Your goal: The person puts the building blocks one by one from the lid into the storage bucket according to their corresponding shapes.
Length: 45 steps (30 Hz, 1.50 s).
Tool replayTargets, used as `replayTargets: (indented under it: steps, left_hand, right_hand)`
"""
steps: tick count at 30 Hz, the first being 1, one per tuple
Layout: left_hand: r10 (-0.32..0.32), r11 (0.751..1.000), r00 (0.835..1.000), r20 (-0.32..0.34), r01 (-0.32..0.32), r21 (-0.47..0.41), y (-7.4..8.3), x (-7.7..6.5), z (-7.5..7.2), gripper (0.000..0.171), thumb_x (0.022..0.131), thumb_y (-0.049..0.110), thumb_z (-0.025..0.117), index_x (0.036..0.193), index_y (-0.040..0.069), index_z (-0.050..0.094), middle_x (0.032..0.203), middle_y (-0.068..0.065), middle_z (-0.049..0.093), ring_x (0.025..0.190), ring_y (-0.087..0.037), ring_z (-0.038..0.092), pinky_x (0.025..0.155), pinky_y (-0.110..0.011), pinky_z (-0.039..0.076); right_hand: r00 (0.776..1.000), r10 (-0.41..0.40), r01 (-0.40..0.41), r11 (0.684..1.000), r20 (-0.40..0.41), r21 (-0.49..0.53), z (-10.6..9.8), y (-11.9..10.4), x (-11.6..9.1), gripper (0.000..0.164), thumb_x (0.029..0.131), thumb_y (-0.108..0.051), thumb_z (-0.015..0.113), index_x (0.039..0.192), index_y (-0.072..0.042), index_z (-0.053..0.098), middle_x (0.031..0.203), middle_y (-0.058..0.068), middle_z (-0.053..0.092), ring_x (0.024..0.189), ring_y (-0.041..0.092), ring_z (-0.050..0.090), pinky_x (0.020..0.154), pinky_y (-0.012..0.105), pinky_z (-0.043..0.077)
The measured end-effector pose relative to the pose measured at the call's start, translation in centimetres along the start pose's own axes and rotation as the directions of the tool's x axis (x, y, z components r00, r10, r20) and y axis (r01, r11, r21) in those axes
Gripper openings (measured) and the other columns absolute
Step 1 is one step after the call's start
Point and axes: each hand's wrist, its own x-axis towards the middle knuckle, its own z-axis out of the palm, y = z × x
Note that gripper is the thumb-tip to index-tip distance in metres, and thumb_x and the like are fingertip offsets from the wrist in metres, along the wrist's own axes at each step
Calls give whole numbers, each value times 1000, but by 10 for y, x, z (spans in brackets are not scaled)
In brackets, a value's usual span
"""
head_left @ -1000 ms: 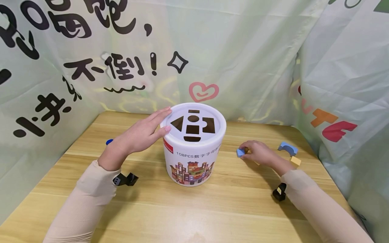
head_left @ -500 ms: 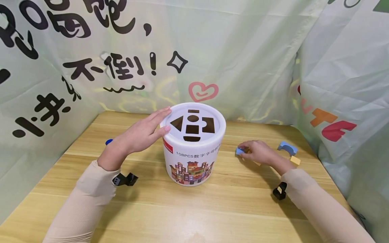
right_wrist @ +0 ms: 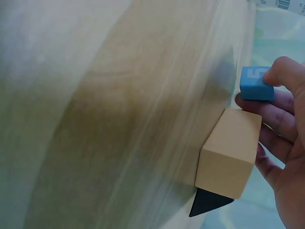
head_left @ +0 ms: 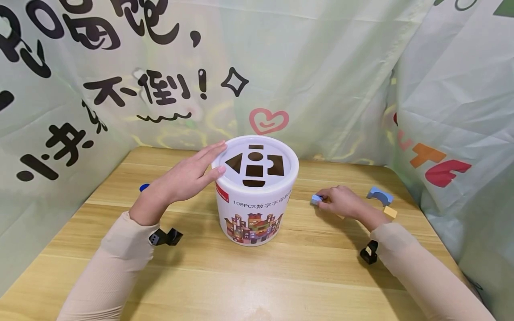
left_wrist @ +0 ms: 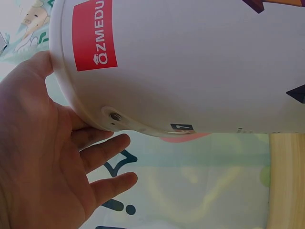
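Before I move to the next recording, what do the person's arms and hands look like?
Both arms wear long, light beige fabric sleeves. A small black angular device sits at each wrist. The left hand and right hand are bare; no gloves or rings show.

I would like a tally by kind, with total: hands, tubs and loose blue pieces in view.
Hands: 2 (left hand, right hand)
Tubs: 1 (white tub)
Loose blue pieces: 3 (held block, arch, partly hidden piece)
Total: 6
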Motion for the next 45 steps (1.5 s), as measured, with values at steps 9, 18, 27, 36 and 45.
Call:
replayTargets:
  steps: [9, 18, 27, 36, 45]
  left_hand:
    - [-9, 1000, 1000, 4, 9, -7, 1, 1, -1, 66, 102, 55, 33, 158, 22, 21, 162, 5, 15, 146, -25, 21, 112, -55, 26]
    - [-17, 1000, 1000, 9, 17, -11, 1, 1, -2, 66, 102, 56, 34, 158, 22, 22, 162, 5, 15, 146, -25, 22, 112, -55, 26]
    - [-21, 1000, 1000, 12, 21, -9, 1, 1, -2, 66, 102, 56, 33, 158, 23, 21, 162, 5, 15, 145, -25, 23, 112, -55, 27]
    - [-19, 1000, 1000, 13, 19, -3, 1, 2, -2, 66, 102, 56, 34, 157, 22, 22, 162, 4, 16, 145, -26, 24, 112, -55, 27]
    - [-18, 1000, 1000, 13, 18, -7, 1, 1, -2, 65, 102, 55, 34, 158, 23, 21, 162, 5, 15, 145, -26, 23, 112, -55, 27]
  right_hand:
    - [997, 30, -26, 997, -69, 66, -22, -7, 1, 29, 94, -25, 66, 116, -7, 70, 105, 9, 71, 79, 22, 67, 71, 44, 53]
    - [986, -6, 24, 994, -169, 107, -49, -20, 6, 29, 95, -28, 65, 116, -9, 71, 105, 8, 71, 98, 29, 66, 84, 53, 51]
    - [971, 1, 32, 991, -240, 130, -84, -46, 12, 31, 94, -29, 67, 116, -8, 72, 105, 10, 72, 94, 27, 66, 80, 49, 52]
    - [952, -17, 71, 983, -305, 166, -113, -68, 23, 24, 93, -21, 69, 112, -7, 73, 103, 6, 72, 95, 25, 64, 77, 45, 51]
    - [937, 35, 69, 956, -347, 284, -132, -92, 37, 24, 93, -25, 69, 111, -8, 72, 96, 4, 71, 88, 18, 64, 68, 24, 50]
